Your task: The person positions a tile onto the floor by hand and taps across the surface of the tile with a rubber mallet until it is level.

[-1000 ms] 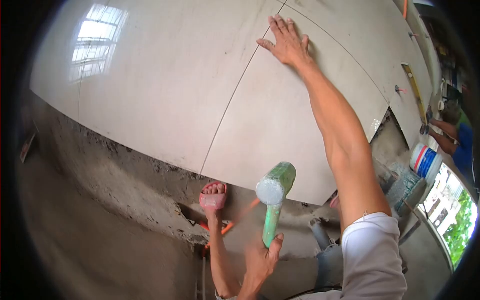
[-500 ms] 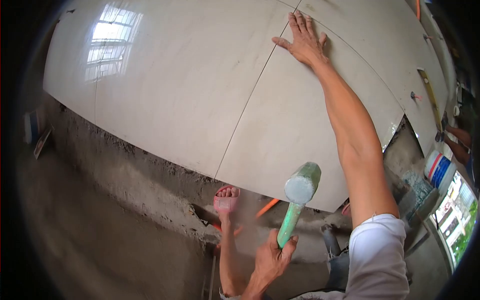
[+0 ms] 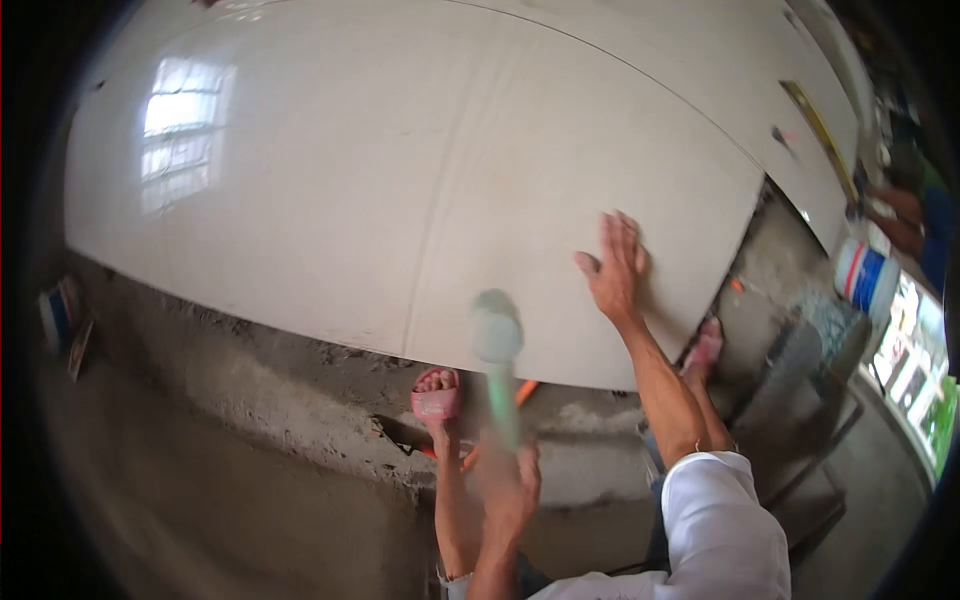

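My left hand [image 3: 508, 490], blurred by motion, is wrapped round the green handle of a mallet [image 3: 504, 400]. The mallet's pale, rounded head is raised in front of the glossy cream tiles [image 3: 330, 180], near their lower edge; whether it touches them cannot be made out. To the right of the mallet, my right hand [image 3: 617, 268] lies flat on the tile surface, palm down, with its thumb spread to the left and nothing held. A thin joint line runs between the tiles, left of the mallet.
Rough cement [image 3: 270, 390] borders the tiles below. My feet in pink sandals [image 3: 436, 400] are by the edge. At the right are a white-and-blue bucket [image 3: 866, 275], a yellow level [image 3: 818, 125] and another person's arm [image 3: 897, 205]. Another bucket [image 3: 60, 312] stands far left.
My right hand has come down the tiles toward their lower edge. The mallet and my left hand have shifted left, and the view has moved.
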A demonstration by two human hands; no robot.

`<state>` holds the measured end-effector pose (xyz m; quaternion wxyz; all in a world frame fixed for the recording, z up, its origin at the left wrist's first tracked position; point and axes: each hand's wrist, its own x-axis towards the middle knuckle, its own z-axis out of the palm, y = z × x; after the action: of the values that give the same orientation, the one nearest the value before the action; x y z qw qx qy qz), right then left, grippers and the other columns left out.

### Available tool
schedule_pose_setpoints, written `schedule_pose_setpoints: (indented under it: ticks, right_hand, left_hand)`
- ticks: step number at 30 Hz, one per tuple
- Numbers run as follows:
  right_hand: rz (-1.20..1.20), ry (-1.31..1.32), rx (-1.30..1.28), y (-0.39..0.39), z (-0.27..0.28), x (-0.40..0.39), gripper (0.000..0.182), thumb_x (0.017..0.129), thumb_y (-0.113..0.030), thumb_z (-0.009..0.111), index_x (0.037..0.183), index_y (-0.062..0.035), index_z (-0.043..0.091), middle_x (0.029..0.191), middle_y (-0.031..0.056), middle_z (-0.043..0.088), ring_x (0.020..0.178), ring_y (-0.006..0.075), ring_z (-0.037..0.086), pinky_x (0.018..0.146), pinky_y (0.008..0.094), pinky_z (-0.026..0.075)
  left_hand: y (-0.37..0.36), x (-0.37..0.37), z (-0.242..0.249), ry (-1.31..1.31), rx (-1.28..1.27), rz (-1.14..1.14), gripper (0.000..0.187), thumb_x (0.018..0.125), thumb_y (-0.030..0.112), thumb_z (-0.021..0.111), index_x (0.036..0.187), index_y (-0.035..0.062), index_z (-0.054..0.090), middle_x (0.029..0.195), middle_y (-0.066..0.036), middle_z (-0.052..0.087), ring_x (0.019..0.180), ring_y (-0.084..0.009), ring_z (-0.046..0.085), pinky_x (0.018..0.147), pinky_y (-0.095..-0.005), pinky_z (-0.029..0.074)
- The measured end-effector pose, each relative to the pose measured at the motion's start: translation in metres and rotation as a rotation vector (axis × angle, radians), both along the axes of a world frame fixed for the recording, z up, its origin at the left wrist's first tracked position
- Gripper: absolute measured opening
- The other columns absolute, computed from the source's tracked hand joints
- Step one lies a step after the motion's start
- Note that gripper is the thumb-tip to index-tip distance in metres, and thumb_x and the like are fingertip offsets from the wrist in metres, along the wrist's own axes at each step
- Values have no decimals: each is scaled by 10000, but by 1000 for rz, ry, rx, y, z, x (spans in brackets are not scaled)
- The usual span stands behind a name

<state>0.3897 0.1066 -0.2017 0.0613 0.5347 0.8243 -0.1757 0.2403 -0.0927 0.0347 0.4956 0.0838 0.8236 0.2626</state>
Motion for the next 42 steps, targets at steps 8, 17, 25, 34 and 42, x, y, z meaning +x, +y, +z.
schedule_pose_setpoints:
  ticks: [8,17,25,34,42]
  right_hand:
    - [-953,-173,37,-93,-21,250,721,804,-489,717,1348,-61,517,1419,118,498,1092,293,619,1085,424,360]
    - [-1151,40,86,-73,-18,248,626,853,-520,665,1262,-51,599,1289,182,588,1127,350,580,1052,431,400]
    - [-1420,496,-3,-69,-41,313,540,891,-423,586,1259,-28,592,1291,174,588,1200,292,535,1047,401,387]
    - [-1244,441,-154,-53,-45,308,399,912,-245,524,1218,-3,609,1249,144,620,1172,268,553,1017,379,394]
    - [-1267,412,-122,-46,-45,304,448,885,-276,581,1242,-4,592,1306,181,569,1198,325,526,1037,402,375]
  left_hand:
    - [18,85,-34,-36,-148,-447,333,947,328,598,949,36,438,680,-186,570,604,-335,603,568,-409,464]
    - [143,172,-68,31,-233,-712,422,917,433,607,965,37,470,766,-255,625,763,-481,621,652,-524,482]
    - [150,163,-101,442,350,-744,342,909,304,672,895,29,470,569,-120,548,496,-361,544,509,-439,461]
    - [77,64,-163,394,-168,-162,350,957,344,562,1000,-3,552,707,-175,593,646,-335,574,619,-453,441]
    - [38,29,-181,429,-184,-115,445,939,429,520,940,-12,578,623,-97,516,569,-183,514,550,-381,429]
